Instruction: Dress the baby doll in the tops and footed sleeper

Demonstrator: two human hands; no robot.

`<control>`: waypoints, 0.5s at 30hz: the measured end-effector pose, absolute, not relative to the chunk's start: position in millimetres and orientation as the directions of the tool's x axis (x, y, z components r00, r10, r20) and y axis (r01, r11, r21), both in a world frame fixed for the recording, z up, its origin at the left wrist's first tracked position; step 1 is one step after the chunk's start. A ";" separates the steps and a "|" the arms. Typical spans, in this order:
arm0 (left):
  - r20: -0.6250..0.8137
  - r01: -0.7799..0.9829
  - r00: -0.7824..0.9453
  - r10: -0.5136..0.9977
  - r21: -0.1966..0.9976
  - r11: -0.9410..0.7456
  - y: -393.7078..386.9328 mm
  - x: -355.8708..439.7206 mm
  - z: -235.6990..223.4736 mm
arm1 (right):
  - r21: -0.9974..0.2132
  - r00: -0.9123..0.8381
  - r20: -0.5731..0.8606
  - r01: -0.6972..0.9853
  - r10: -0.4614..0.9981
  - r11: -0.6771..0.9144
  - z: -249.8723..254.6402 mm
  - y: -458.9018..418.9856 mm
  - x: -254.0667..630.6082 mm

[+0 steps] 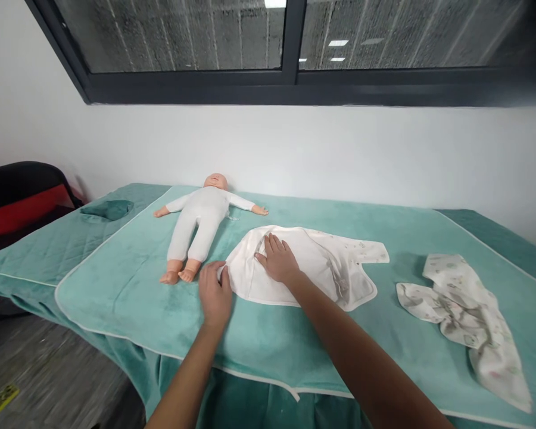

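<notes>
A white baby garment (321, 262) lies spread on the teal mat (129, 292). My right hand (277, 257) rests flat on the garment's left part, fingers stretched out. My left hand (215, 294) is at the garment's left edge, fingers curled on the hem. A baby doll (200, 220) in a white suit lies on its back just left of the garment, its feet near my left hand.
A crumpled patterned cloth (469, 316) lies at the right of the mat. A small teal cushion (108, 209) sits at the back left. A black and red object (22, 196) stands beyond the table's left end. White wall and a window are behind.
</notes>
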State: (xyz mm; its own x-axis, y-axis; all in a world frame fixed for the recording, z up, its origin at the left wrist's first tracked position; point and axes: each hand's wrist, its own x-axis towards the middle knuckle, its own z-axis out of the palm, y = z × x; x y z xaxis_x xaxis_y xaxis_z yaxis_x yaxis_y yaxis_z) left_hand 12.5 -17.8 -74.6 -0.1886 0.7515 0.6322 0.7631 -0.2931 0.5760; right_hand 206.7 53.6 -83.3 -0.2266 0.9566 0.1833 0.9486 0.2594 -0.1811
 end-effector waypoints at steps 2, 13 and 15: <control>0.621 0.740 -0.201 0.758 0.603 -0.298 -20.3 13.6 -71.8 | -0.181 -0.230 0.192 0.947 0.954 0.265 -82.2 53.0 207.0; 0.560 0.637 -0.396 0.728 0.739 -0.222 -18.5 7.5 -66.8 | -0.188 -0.213 0.216 0.949 0.953 0.255 -88.3 56.1 206.3; 0.623 0.657 -0.373 0.688 0.701 -0.278 -21.0 10.4 -60.8 | -0.185 -0.216 0.215 0.949 0.953 0.256 -90.0 56.7 206.5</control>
